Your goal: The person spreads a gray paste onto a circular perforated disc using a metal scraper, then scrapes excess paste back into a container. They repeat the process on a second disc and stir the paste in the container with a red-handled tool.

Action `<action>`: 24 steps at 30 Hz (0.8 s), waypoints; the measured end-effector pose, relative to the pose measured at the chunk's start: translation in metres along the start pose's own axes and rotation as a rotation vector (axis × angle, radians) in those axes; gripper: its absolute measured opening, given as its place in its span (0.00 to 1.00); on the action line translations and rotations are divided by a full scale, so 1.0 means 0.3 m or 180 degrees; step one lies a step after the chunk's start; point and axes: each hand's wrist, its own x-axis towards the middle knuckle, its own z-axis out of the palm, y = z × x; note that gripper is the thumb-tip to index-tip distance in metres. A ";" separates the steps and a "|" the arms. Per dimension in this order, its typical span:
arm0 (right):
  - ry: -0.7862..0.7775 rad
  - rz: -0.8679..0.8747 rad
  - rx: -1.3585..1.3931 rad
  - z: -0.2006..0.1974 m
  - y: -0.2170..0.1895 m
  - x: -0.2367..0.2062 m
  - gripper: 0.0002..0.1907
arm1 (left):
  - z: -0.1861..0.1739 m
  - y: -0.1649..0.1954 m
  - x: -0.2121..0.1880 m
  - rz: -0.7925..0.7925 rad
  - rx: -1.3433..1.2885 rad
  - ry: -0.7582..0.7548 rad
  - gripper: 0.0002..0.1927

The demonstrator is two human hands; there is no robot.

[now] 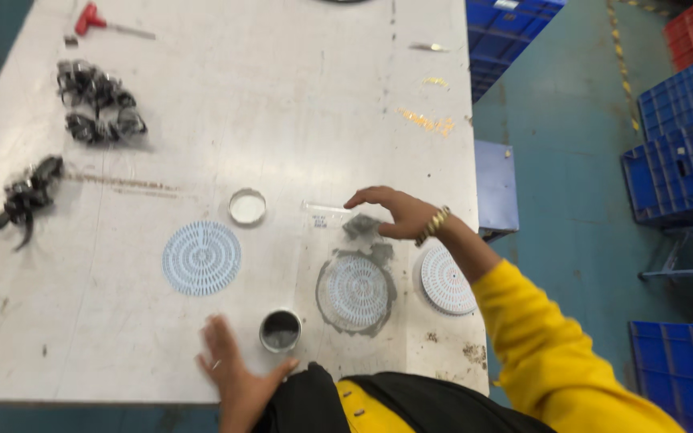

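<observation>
Right hand [399, 215] is reaching out over the desk [282, 96], fingers curled down and pinching a grey wad [360, 228], likely a cloth or a lump of paste; can't tell which. Left hand [234, 369] is lying flat and released on the desk near the front edge, fingers spread, gripping nothing.

The wad is sitting just beyond a white perforated disc [356, 290] that is ringed with grey smear. A second perforated disc [447, 280] is lying just right of it, partly under the yellow sleeve [539, 337]. A third, clean disc [201, 257] is lying well to the left.

A small round tin of grey paste [281, 330] is standing just beside the left thumb, between the left hand and the smeared disc. Its lid or a similar metal ring [247, 207] is lying further out. A clear plastic strip [324, 210] is lying next to the right fingertips.

Far left: piles of black clips [98, 104] and another black bundle [24, 196]. A red-handled tool [106, 22] is lying at the far corner. Blue crates [683, 144] are stacked on the floor to the right.
</observation>
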 end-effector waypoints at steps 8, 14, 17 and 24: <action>0.0933 -0.1864 0.5360 0.064 -0.362 0.158 0.28 | 0.053 0.528 0.422 0.0421 -0.5707 -0.2655 0.51; 0.1935 -0.2190 0.6489 -0.202 -0.430 0.356 0.20 | 0.095 0.777 0.461 0.0245 -0.7047 -0.3722 0.50; 0.2894 -0.2005 0.6446 -0.352 -0.421 0.412 0.17 | 0.131 0.828 0.493 0.0064 -0.7391 -0.3999 0.54; 0.4933 -0.0743 0.1935 -0.664 -0.468 0.473 0.15 | 0.118 1.004 0.702 -0.0032 -0.7387 -0.4521 0.50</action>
